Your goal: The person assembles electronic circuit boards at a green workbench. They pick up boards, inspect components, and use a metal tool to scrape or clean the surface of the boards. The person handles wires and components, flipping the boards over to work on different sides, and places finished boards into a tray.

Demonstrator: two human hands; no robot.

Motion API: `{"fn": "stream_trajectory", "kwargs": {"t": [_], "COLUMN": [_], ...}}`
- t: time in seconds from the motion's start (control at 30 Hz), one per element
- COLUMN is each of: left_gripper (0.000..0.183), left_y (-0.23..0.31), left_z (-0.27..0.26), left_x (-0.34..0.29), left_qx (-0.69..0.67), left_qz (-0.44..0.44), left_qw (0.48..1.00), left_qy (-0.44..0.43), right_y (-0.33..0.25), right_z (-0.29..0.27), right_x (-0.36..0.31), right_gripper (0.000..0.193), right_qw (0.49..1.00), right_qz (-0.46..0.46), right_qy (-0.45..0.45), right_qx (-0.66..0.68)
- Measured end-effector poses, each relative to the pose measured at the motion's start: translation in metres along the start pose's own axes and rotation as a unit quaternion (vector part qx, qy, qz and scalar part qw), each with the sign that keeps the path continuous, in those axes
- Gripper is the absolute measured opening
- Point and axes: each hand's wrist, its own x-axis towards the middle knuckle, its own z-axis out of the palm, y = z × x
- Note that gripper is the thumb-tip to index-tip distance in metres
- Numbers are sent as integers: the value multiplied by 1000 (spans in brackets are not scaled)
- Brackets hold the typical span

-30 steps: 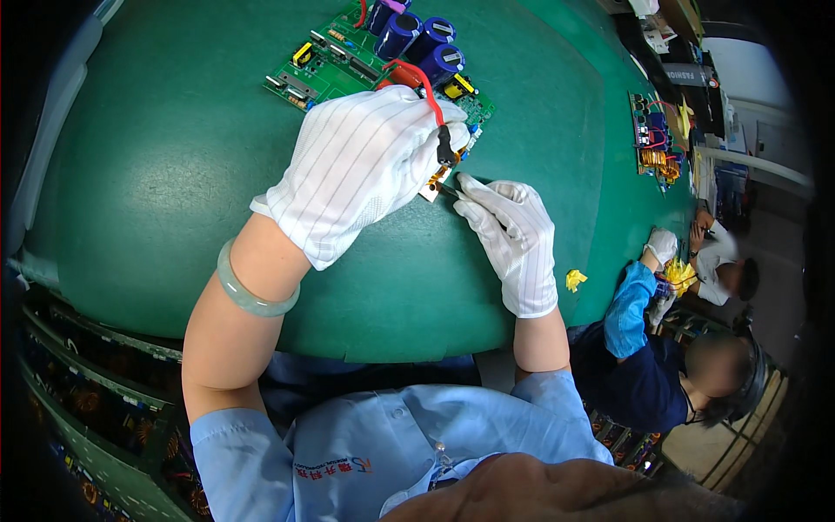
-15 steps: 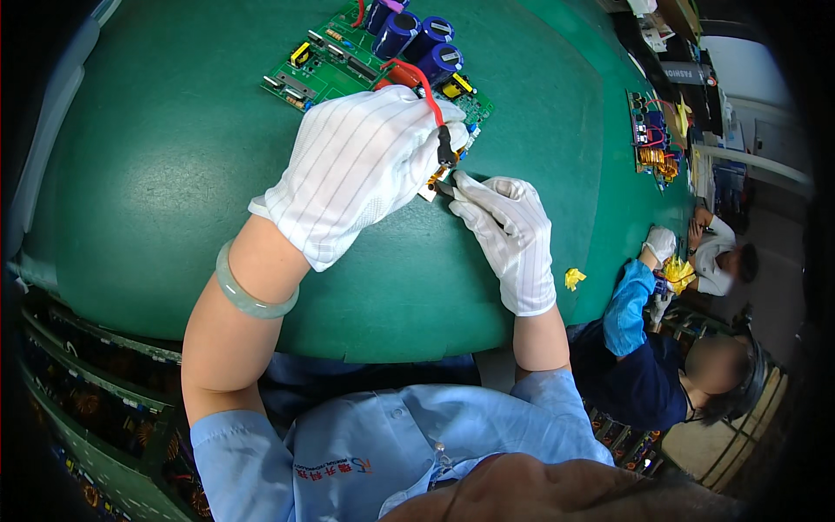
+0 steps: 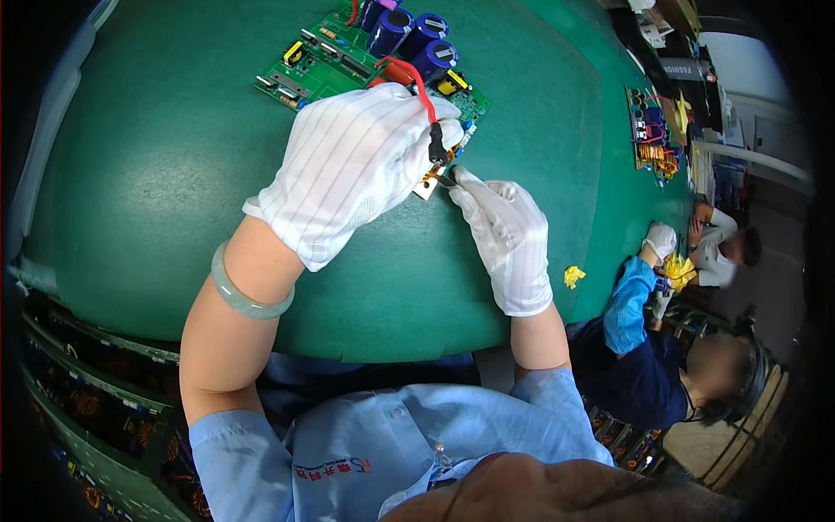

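A light blue shirt [image 3: 348, 435] bears red lettering [image 3: 330, 470] on the chest: a short row of characters with a smaller line along it, beside a small emblem [image 3: 362, 466]. Far right, beyond the table [image 3: 174, 235], a dark grey strip [image 3: 696, 71] carries one word in pale capitals. Markings on the blue capacitors [image 3: 391, 33] and circuit board [image 3: 326, 80] are too small to read.

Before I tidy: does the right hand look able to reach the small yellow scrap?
Probably yes: though the right hand holds a dark item, only green tabletop separates it from the yellow scrap.
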Motion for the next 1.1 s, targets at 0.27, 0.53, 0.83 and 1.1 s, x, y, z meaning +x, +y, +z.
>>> {"fn": "stream_trajectory", "kwargs": {"t": [0.27, 0.53, 0.83, 1.1], "left_gripper": [19, 19, 20, 19], "left_y": [4, 8, 1, -1], "left_z": [-3, -4, 2, 3], "left_x": [1, 4, 1, 0], "left_qx": [-34, -48, 4, 40], "left_qz": [-13, -33, 9, 27], "left_qw": [999, 998, 1000, 999], "left_qy": [-5, -22, -14, -23], "right_y": [-1, -6, -9, -7], "right_z": [0, -2, -2, 0], "right_x": [1, -3, -10, -6], "right_gripper": [26, 28, 37, 39], "right_qw": [998, 995, 978, 976], "right_qz": [-47, -67, -116, -132], "right_qy": [25, 1, 5, 19], "right_qx": [-25, -70, -172, -173]}}
